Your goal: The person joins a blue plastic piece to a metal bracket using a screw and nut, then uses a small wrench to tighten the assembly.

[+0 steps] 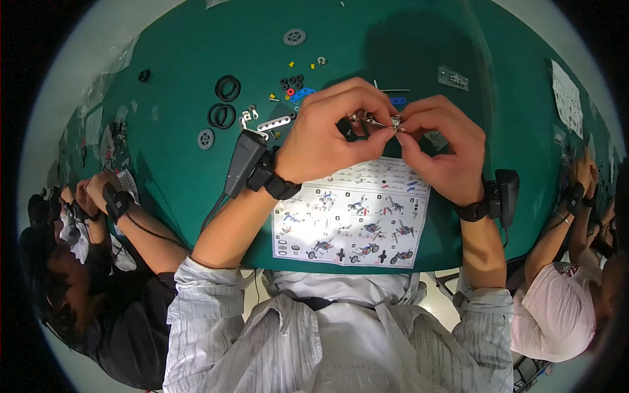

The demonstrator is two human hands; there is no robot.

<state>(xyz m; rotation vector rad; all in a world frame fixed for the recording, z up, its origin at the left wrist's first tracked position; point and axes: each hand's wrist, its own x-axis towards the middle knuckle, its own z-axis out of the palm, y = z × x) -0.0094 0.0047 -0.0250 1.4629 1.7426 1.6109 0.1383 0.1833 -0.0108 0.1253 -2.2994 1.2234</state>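
Observation:
Both my hands meet above the far edge of a printed instruction sheet (308,229). Between my fingertips is a small silvery metal assembly (373,120) of strips and fasteners. My left hand (334,128) pinches one end of it with thumb and forefinger. The thumb and forefinger of my right hand (445,147) close on its other end, by a small shiny piece (396,122). My fingers cover much of it, so its exact shape is hidden. Just beyond my left hand lie a blue perforated strip (302,95) and a silver perforated strip (273,123).
Black rubber rings (223,116), grey spoked wheels (295,37) and small black parts (292,82) lie on the green table (177,72). Past my right hand are a metal rod (396,90) and a clear bag (453,78). People sit working at both sides, including a dark-sleeved person (131,314).

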